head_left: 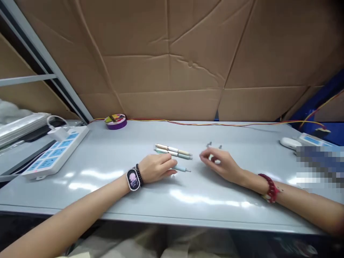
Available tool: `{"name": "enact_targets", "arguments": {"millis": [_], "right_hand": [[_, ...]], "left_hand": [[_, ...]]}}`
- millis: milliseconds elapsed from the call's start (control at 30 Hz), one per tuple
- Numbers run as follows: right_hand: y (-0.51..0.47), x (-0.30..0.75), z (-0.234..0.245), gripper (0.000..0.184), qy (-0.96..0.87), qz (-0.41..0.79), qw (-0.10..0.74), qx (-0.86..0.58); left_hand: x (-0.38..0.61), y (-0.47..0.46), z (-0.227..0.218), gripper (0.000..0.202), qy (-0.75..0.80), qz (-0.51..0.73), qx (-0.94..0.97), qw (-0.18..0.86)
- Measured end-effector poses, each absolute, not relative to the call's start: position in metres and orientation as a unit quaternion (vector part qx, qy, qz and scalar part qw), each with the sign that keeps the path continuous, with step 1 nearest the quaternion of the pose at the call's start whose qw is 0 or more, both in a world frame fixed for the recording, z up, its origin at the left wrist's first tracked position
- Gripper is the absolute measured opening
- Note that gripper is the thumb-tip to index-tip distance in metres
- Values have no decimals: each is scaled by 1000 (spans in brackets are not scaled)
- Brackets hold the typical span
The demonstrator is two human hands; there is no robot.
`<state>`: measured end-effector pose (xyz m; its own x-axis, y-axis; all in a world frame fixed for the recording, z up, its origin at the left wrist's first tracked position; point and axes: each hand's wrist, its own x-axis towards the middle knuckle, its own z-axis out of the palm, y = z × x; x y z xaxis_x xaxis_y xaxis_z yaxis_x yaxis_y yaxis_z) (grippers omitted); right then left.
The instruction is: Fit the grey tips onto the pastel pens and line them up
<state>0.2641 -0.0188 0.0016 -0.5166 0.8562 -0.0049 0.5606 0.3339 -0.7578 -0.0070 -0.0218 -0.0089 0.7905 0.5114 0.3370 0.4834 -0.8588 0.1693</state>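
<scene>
My left hand (pixel 157 167) is closed around a light blue pen (pixel 181 168), whose narrow silvery end points to the right; the rest of the pen is hidden under the fingers. Just beyond that hand lie two more pens side by side, one white and gold (pixel 174 149) and one white and pale green (pixel 176 154). To the right, my right hand (pixel 221 164) is held in a pinch above the table; whatever sits between its fingertips, if anything, is too small to make out. Behind it are small grey pieces (pixel 209 144), partly blurred.
The grey table (pixel 129 208) ends at a cardboard wall (pixel 172 71). A white power strip (pixel 57 152) with a plugged-in charger lies left. A purple roll of tape (pixel 116 122) stands by the red and yellow wires (pixel 188 124). At right is a white mouse-like object (pixel 290 143).
</scene>
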Motion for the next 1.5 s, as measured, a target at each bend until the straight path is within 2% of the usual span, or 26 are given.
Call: {"name": "enact_targets", "arguments": {"millis": [167,533,633,867,1067,1500], "right_hand": [[-23,259,-5,16,-821,402,113,-389],[-22,258,-6,19,-822,411,107,-379],[-22,257,-4,20,-800,420,135,-406],[-23,250,-4,19,-744,434,266,-432],[-21,239,-14,7,-789,396,305,-356],[-21,230,-5,9,-753,394,355,-390]], "left_hand": [[-9,-19,-12,37,353,136,921,95],[-7,-20,-13,36,327,104,936,76],[-6,-21,-12,31,327,114,936,66],[-1,-22,-10,23,306,120,942,69],[-1,-28,-10,23,347,107,928,84],[-5,-25,0,23,391,165,875,232]]}}
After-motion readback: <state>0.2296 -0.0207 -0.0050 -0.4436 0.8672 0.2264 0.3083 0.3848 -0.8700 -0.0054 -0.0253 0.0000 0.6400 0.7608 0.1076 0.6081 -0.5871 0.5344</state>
